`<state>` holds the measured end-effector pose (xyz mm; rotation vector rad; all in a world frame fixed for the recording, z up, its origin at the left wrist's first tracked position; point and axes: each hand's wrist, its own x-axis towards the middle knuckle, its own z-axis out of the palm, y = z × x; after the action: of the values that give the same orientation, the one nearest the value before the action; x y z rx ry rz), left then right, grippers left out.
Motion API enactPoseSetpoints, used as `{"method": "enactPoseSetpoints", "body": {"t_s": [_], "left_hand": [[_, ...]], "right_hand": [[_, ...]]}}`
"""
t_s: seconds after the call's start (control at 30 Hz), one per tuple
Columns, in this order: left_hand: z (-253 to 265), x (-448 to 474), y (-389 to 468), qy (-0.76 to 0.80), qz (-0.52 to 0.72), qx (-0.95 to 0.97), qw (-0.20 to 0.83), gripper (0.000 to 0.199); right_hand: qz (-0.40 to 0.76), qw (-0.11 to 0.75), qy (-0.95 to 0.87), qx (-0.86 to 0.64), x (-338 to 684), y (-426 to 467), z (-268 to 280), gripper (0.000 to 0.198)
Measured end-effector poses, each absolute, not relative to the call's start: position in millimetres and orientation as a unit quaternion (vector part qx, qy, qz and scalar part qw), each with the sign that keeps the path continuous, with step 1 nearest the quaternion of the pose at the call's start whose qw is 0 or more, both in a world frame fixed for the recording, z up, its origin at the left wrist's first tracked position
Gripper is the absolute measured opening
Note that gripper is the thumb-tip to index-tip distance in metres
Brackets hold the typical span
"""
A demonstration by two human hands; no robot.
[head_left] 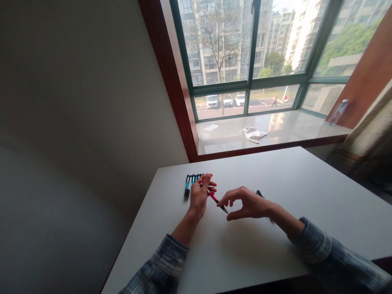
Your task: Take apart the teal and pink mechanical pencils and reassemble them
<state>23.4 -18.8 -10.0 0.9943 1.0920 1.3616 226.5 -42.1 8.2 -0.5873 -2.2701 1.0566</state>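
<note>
My left hand is closed around a red pen, with the thumb pressed on its upper part. The pen slants down to the right, its dark grip and pointed grey tip clear of the palm. Close to that tip is my right hand, thumb and fingers apart with a gap between them. Its index finger is at the pen's lower part; whether it touches I cannot tell. Beyond my left hand several teal and black pens lie side by side, partly covered by it. A dark object shows behind my right hand, mostly hidden.
Both hands are above a white table set against a wall and a window ledge. On the ledge lie a crumpled pale cloth and a white paper. A clear bottle stands at its right end, near a curtain.
</note>
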Motion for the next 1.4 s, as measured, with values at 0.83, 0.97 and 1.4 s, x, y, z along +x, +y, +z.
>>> {"method": "enactPoseSetpoints", "body": {"t_s": [0.83, 0.97, 1.4], "left_hand": [[-15.0, -10.9, -19.3, 0.556, 0.574, 0.598, 0.060, 0.028], [-15.9, -15.1, -23.0, 0.561, 0.578, 0.589, 0.059, 0.026], [-13.8, -19.7, -22.5, 0.569, 0.578, 0.583, 0.049, 0.016]], "right_hand": [[0.223, 0.236, -0.886, -0.331, 216.0, -46.9, -11.8, 0.021], [0.206, 0.243, -0.886, -0.336, 210.3, -41.2, -13.0, 0.020], [0.138, 0.255, -0.891, -0.348, 163.6, -21.0, -8.3, 0.016]]}}
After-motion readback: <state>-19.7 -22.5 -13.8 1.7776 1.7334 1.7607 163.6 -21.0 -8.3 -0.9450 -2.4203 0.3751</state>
